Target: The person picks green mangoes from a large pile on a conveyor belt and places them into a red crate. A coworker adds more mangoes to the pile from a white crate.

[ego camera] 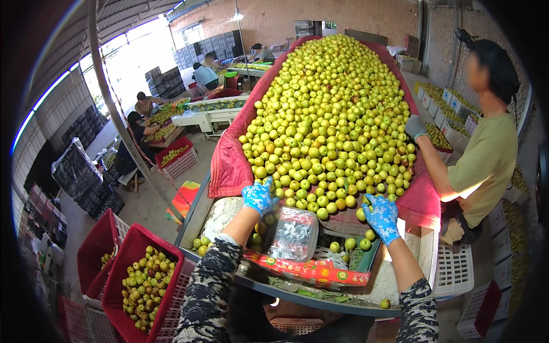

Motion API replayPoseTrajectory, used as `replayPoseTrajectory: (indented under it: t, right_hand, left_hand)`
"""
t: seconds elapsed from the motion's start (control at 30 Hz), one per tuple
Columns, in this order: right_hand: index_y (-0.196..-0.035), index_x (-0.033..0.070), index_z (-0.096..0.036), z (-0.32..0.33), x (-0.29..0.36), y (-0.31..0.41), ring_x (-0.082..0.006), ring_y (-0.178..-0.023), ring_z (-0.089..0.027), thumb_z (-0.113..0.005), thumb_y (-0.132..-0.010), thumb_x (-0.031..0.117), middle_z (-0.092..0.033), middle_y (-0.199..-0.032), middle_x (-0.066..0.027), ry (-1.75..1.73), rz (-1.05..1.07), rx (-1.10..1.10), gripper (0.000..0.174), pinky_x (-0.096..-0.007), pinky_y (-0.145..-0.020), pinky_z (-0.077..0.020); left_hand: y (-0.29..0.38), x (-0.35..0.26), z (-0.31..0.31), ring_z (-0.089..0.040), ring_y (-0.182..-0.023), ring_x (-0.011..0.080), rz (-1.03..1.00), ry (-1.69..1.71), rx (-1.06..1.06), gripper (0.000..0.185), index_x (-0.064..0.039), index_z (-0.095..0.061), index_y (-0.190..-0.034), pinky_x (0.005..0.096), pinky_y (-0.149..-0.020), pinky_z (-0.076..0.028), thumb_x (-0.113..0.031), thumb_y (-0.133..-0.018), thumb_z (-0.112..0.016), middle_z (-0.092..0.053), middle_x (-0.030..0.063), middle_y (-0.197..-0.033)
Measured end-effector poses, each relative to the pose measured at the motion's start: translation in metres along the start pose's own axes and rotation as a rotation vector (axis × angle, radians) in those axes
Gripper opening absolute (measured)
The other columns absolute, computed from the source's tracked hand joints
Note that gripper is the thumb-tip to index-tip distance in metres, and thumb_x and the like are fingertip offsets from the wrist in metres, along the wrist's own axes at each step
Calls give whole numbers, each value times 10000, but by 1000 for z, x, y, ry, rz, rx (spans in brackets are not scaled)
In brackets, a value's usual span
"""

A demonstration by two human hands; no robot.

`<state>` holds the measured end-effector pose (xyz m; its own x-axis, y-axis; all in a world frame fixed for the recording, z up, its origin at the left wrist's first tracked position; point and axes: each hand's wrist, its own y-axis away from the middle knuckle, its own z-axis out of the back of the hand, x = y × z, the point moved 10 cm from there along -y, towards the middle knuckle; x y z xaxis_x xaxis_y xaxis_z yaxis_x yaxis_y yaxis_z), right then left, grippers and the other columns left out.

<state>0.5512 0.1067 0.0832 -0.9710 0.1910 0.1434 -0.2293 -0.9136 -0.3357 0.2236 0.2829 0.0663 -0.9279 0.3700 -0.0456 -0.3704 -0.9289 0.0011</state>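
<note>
A large heap of small green-yellow fruits (326,128), which look like jujubes, slopes down towards me on a red quilted cloth (233,160). My left hand (258,198), in a blue flowered glove, touches the heap's front left edge with fingers apart. At the front right edge is my right hand (381,218), gloved alike, its fingertips against the fruits; whether it grips one is hidden. Between my hands lies a clear plastic pack (295,233) with dark contents. Below it, a red printed strip (306,269) crosses an opening where loose fruits (350,244) lie.
On the right a person (480,145) rests a gloved hand on the heap's edge. Red-lined crates (112,274) of fruit stand at lower left. A metal post (116,107) rises on the left. Behind it, several people sit beside a sorting conveyor (214,112). White boxes (456,107) of fruit line the right.
</note>
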Motion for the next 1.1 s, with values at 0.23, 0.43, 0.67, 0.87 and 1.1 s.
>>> replayPoseTrajectory:
  t: [0.23,0.43,0.67,0.87,1.1]
  right_hand:
    - [-1041,113,-741,6,2,1,-331,-812,-664,-608,-927,280,-699,-882,-136,-69,51,-145,242,-466,-758,-507]
    - [-974,88,-743,1,-4,0,-330,-824,-655,-603,-919,244,-708,-858,-137,-130,29,-114,216,-482,-753,-500]
    - [-873,63,-691,-6,-8,1,-346,-795,-642,-580,-935,248,-661,-829,-136,-99,24,-119,225,-487,-743,-498]
    - [-1323,136,-624,-4,1,-2,-330,-1176,-606,-595,-926,324,-588,-1358,-175,-8,7,-53,440,-476,-979,-474]
    - [-1337,141,-605,-7,4,-3,-315,-1003,-652,-615,-895,366,-611,-1235,-147,99,-12,127,497,-488,-909,-476]
  left_hand:
    - [-36,-27,-11,-607,-1140,327,-188,-190,60,734,-58,-579,-1327,487,-927,-478,-556,-796,-677,-609,174,-1243]
    - [-54,-51,-22,-541,-1211,405,-407,219,-61,579,-203,-565,-1366,510,-994,-477,-527,-891,-629,-527,214,-1339]
    - [-67,-83,-43,-576,-1202,426,-318,181,203,538,-279,-566,-1367,535,-974,-492,-572,-915,-567,-459,241,-1424]
    - [-71,-127,-53,-559,-1205,427,-469,252,260,667,-182,-555,-1362,496,-1004,-474,-637,-876,-604,-533,266,-1325]
    - [-46,-206,-71,-570,-1200,386,-699,200,246,703,-200,-608,-1307,487,-966,-496,-665,-784,-680,-533,223,-1325]
